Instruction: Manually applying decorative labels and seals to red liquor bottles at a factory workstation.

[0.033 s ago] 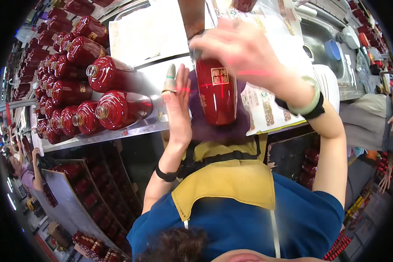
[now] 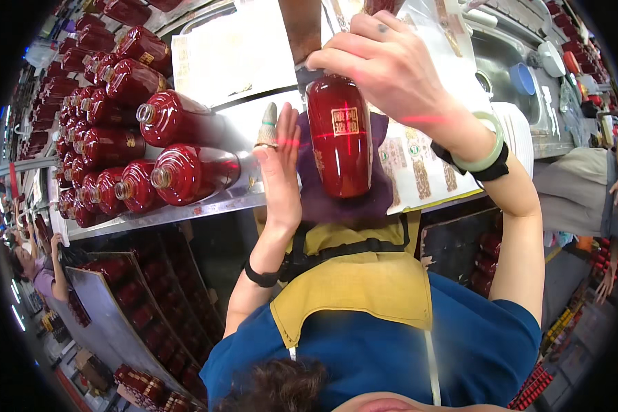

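Note:
A glossy dark red bottle (image 2: pixel 341 161) with a small gold-framed square label lies in front of me on a purple cloth (image 2: pixel 381 185). Thin red light lines cross on it. My right hand (image 2: pixel 395 69) is bent over its far end, fingers curled together; whatever they hold there is hidden, and so is the bottle's neck. Just left of the bottle, my left hand (image 2: pixel 278 165) stands on edge, fingers stretched and a pale cover on one fingertip. It holds nothing, and I cannot tell if it touches the bottle.
Several red bottles (image 2: pixel 185 175) lie stacked on the metal table at left, necks toward the left. White sheets (image 2: pixel 230 55) are behind my left hand, a sheet of brownish-gold labels (image 2: pixel 419 168) to the right. A sink (image 2: pixel 494 58) with a blue bowl (image 2: pixel 522 79) stands far right.
My right hand, blurred before, has risen slightly away from the bottle and its fingers are now sharp and curled. The left hand and the bottle look nearly the same.

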`<move>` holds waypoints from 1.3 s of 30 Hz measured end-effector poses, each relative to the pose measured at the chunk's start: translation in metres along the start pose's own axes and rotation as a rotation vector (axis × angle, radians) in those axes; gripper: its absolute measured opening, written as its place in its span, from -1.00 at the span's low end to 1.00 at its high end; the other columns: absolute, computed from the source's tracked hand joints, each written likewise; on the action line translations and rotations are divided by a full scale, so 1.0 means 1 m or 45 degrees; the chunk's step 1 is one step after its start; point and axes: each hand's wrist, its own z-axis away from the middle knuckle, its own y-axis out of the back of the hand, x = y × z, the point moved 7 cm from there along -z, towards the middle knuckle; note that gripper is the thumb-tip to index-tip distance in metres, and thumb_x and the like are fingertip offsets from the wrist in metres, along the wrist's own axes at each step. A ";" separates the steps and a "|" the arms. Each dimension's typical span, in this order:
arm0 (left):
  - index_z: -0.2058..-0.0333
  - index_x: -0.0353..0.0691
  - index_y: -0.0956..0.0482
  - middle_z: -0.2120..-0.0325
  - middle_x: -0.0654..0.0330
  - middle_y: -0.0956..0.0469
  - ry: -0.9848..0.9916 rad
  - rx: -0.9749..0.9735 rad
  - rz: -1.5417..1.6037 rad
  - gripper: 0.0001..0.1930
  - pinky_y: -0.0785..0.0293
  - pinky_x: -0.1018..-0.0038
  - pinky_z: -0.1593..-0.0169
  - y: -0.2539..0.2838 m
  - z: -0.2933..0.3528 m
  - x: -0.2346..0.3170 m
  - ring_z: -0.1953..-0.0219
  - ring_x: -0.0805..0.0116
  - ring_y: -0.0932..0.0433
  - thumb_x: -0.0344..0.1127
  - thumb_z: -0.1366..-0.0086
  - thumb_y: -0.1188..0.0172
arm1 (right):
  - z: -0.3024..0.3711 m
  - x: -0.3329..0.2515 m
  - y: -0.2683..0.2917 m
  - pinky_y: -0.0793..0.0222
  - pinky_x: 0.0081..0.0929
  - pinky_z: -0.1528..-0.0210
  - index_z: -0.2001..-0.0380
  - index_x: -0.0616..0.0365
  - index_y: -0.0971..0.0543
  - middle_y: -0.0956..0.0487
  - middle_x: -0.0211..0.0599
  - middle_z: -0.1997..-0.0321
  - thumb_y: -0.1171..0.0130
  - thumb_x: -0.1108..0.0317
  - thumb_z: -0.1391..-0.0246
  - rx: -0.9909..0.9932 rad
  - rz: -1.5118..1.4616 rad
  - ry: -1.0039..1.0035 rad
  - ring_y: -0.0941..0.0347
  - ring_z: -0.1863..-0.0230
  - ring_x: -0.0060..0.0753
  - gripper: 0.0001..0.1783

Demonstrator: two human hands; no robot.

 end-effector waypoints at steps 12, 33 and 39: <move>-0.45 -0.34 -0.05 -0.38 -0.17 -0.24 0.147 -0.020 0.025 -0.01 -0.02 0.13 -0.49 0.000 0.001 -0.008 -0.43 0.03 -0.22 0.49 -0.45 0.55 | 0.072 0.014 0.001 -0.28 -0.48 0.12 0.17 -0.11 -0.72 -0.73 -0.52 0.15 -0.33 0.40 0.00 0.138 -0.109 -0.133 -0.48 0.33 -0.47 -0.72; -0.21 -0.46 -0.43 -0.12 -0.03 -0.55 0.297 -0.139 -0.291 -0.27 -0.40 0.31 -0.29 0.008 -0.038 -0.032 -0.18 0.28 -0.52 0.22 -0.57 0.17 | 0.064 -0.003 -0.002 -0.32 -0.36 0.22 0.10 0.13 -0.64 -0.68 -0.37 0.24 -0.39 0.57 0.07 -0.040 -0.399 -0.137 -0.48 0.36 -0.31 -0.61; -0.01 -0.33 -0.59 0.16 0.13 -0.67 0.422 -0.171 -0.277 -0.40 -0.57 0.39 -0.01 -0.033 -0.051 -0.013 0.12 0.41 -0.63 0.04 -0.18 -0.49 | 0.033 0.006 0.061 -0.36 -0.30 0.14 0.13 0.15 -0.66 -0.68 -0.26 0.27 -0.44 0.59 0.07 0.429 -0.080 -0.256 -0.50 0.30 -0.17 -0.64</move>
